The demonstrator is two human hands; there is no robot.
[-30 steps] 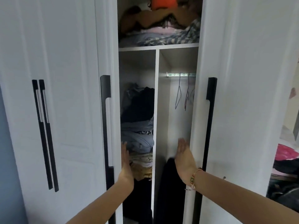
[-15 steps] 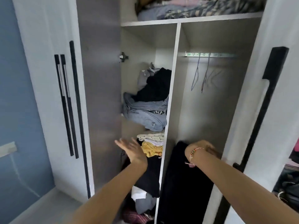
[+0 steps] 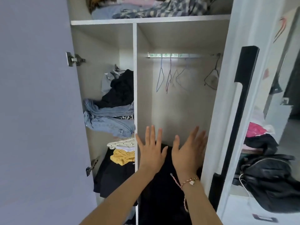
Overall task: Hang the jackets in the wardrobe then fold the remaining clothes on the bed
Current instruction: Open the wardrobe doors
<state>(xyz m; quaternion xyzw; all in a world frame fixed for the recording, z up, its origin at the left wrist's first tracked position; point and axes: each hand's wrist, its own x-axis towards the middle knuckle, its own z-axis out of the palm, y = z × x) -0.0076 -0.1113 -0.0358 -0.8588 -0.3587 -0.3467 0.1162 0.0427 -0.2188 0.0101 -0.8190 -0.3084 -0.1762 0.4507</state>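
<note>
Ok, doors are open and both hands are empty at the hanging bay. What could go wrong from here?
The jeans bulge past their shelf edge; a brushing arm might pull them out. The thin hangers sit bunched on the rail and may tangle when one is lifted. The dark heap low in the bay could crumple jacket hems.

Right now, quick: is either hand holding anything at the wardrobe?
Left hand: open, fingers spread, holding nothing.
Right hand: open, fingers spread, holding nothing.
</note>
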